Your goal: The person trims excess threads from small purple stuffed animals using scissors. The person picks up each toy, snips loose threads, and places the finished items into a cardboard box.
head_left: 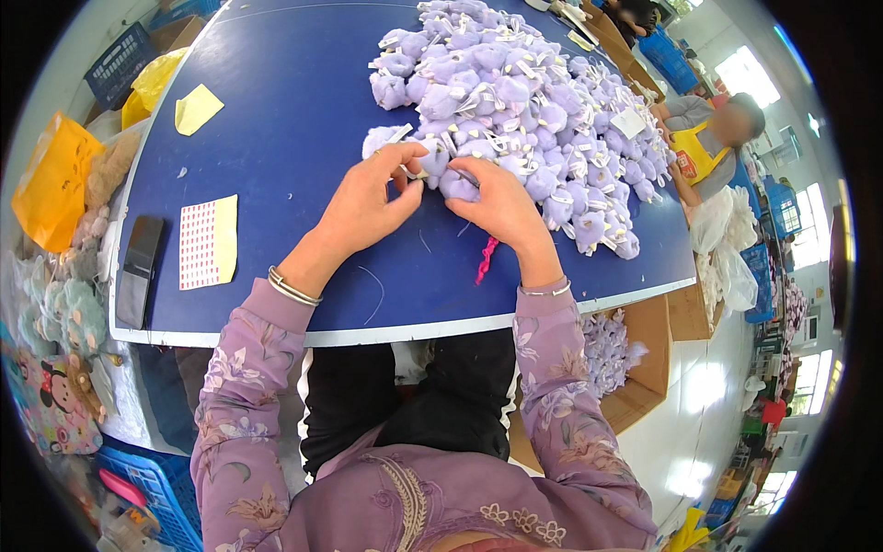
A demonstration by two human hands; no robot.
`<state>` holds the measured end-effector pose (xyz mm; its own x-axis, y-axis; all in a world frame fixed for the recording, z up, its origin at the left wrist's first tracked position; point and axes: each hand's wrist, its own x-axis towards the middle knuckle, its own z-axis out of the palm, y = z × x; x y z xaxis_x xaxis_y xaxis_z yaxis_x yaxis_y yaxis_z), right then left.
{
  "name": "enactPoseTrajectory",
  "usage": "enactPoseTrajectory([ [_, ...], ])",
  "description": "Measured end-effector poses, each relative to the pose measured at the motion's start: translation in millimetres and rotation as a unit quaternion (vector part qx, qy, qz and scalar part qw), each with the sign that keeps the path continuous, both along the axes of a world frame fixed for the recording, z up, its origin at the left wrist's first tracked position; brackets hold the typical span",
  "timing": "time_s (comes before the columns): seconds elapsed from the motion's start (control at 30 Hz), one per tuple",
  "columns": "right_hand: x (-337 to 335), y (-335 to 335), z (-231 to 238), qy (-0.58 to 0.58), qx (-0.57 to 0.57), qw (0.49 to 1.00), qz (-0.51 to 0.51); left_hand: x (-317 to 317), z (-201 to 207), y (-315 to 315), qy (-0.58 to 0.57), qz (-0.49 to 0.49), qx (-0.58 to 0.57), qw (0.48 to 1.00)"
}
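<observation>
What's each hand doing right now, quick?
Left hand: open, thumb and fingers parted beside the plush pile; contact unclear.
Right hand: closed on a small purple plush piece.

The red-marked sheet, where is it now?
On the left of the head view, the red-marked sheet lies on the blue table, just right of the flat black object.
</observation>
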<state>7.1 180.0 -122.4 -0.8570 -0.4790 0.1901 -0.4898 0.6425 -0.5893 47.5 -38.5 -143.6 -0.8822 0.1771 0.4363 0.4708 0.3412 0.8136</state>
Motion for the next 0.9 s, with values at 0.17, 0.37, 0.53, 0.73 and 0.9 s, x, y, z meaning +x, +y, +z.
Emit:
enactPoseTrajectory([
  [0.17, 1.9, -4.9, -5.1, -0.108, -0.121, 0.987, -0.012, 9.1, 6.6, 10.3, -0.008, -0.082, -0.001, 0.997],
  [0.37, 11.1, -21.7, -5.6, -0.141, -0.263, 0.954, 0.008, 10.2, 13.0, 13.0, -0.171, -0.067, 0.059, 0.981],
  [0.53, 18.6, -27.2, 5.1, -0.236, -0.329, 0.914, 0.01, 4.9, 7.3, 11.2, -0.218, -0.103, 0.237, 0.941],
  [0.73, 24.1, -28.8, 16.0, -0.24, -0.321, 0.916, 0.013, 2.0, 8.2, 6.9, -0.222, -0.09, 0.26, 0.936],
  [0.9, 22.5, -31.7, 9.5, -0.216, -0.375, 0.901, -0.024, -3.3, 2.3, 1.1, -0.234, -0.092, 0.317, 0.915],
])
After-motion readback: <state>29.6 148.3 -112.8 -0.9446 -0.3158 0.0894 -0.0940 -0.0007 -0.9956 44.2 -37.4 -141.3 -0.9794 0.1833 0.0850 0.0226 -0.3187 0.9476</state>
